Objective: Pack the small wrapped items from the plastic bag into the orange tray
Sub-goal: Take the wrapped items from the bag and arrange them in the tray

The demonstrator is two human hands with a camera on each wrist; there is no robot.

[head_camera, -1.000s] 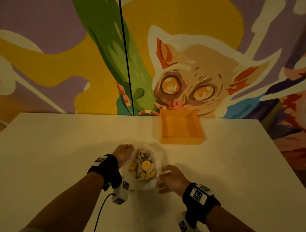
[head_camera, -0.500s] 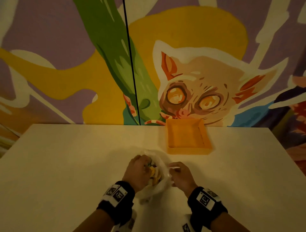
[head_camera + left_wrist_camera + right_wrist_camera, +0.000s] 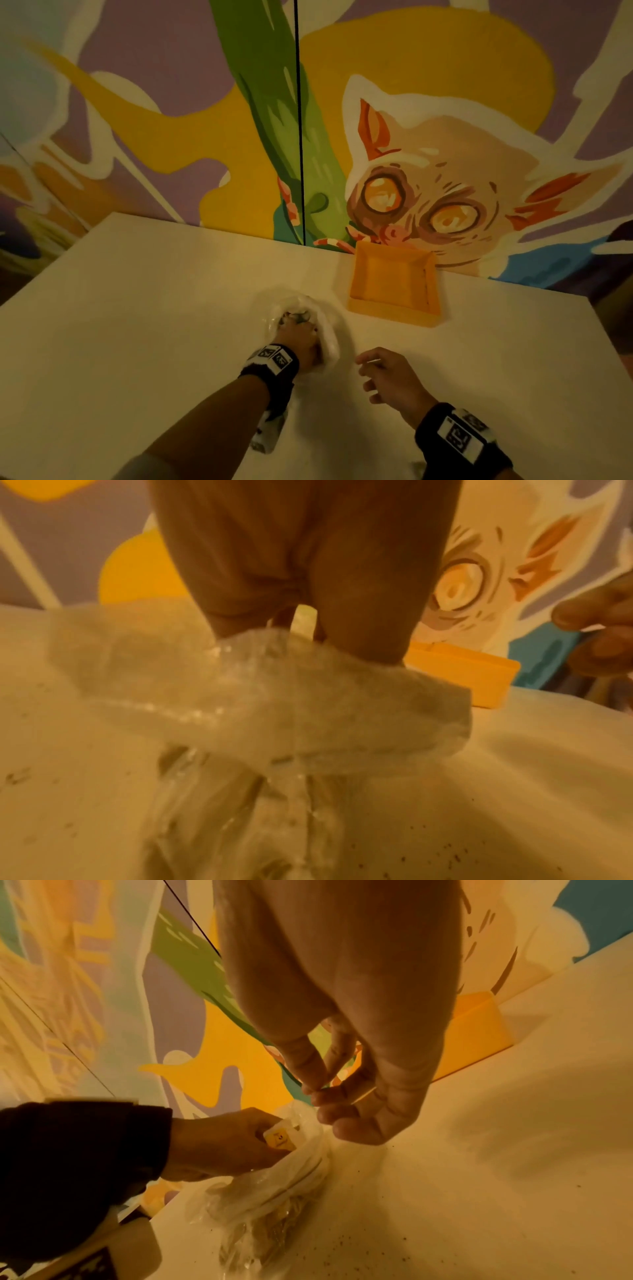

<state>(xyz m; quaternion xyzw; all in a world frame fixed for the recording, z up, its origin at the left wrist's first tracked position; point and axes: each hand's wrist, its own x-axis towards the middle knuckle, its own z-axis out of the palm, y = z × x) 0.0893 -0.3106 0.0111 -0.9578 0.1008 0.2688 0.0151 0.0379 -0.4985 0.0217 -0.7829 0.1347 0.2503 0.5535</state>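
Observation:
A clear plastic bag [image 3: 327, 330] of small wrapped items lies on the white table, short of the orange tray [image 3: 394, 310]. My left hand [image 3: 301, 337] is inside the bag's mouth; its fingertips are hidden in the head view. In the right wrist view that left hand [image 3: 222, 1145] grips a yellow wrapped item [image 3: 279, 1138] at the bag [image 3: 294, 1175] opening. The left wrist view shows a pale yellow item [image 3: 303, 620] between the fingers above the bag [image 3: 274, 696]. My right hand [image 3: 368, 371] hovers right of the bag, fingers loosely curled, holding nothing. Nothing lies in the tray.
The table [image 3: 137, 325] stands against a painted mural wall, and the tray's far side touches that wall. Dark specks dot the tabletop by the bag. The table's right edge [image 3: 613, 359] is near my right forearm.
My right hand has let go of the bag's rim and drawn back to the right. My left hand has gone into the bag and closed on an item.

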